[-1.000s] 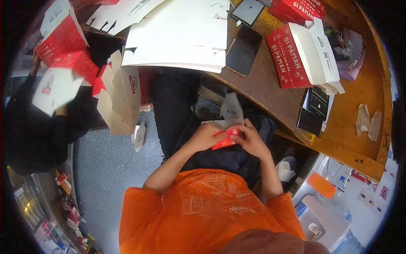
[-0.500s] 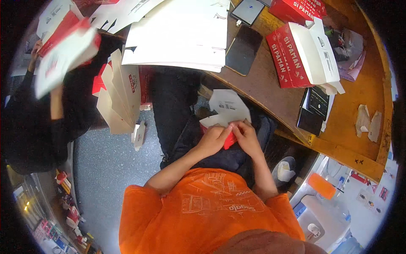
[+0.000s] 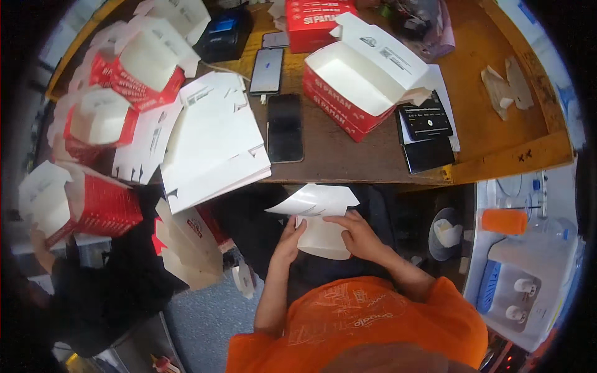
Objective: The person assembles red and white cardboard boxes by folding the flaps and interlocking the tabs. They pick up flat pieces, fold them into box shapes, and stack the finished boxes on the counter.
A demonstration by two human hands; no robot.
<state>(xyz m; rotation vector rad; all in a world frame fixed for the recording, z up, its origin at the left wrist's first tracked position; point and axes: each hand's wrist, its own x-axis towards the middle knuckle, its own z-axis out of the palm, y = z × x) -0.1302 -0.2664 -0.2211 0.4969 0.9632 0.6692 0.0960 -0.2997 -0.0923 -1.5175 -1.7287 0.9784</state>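
Fabric of an orange T-shirt with pale line print point(image 3: 357, 314) takes up the bottom centre of the frame, so that's the closest thing here. Just above it, low in the middle, a white-lined cardboard box with its flap lid raised point(image 3: 323, 241) sits at the lap. The left hand point(image 3: 288, 242) is clamped on its left wall, thumb over the inside, and the right hand point(image 3: 360, 235) grips the right wall, index finger lying along the fold. Hands are apart, box between them.

Left of that, partly folded tan-and-white cardboard boxes point(image 3: 193, 248) lean by the dark-clothed leg, with a small white carton piece point(image 3: 244, 280) near them. Right side has a grey round container point(image 3: 443, 235) holding something pale, then a whitish plastic tub point(image 3: 525, 264) with an orange cylinder point(image 3: 504, 221) by its upper edge.

Desk's pretty crowded tbh. Its edge runs just past the raised lid. A stack of flat white card sheets point(image 3: 214, 143) juts over it at centre left, next to a black phone point(image 3: 285, 127). Beyond that: a phone with a lit screen point(image 3: 266, 71), and stacked red-and-white open boxes point(image 3: 357, 78) blocking a good chunk of upper centre.

Far left, a co-worker's hand point(image 3: 42, 250) touches a tilted red-and-white box point(image 3: 106, 205). Torn tan card scraps point(image 3: 497, 88) lie upper right.
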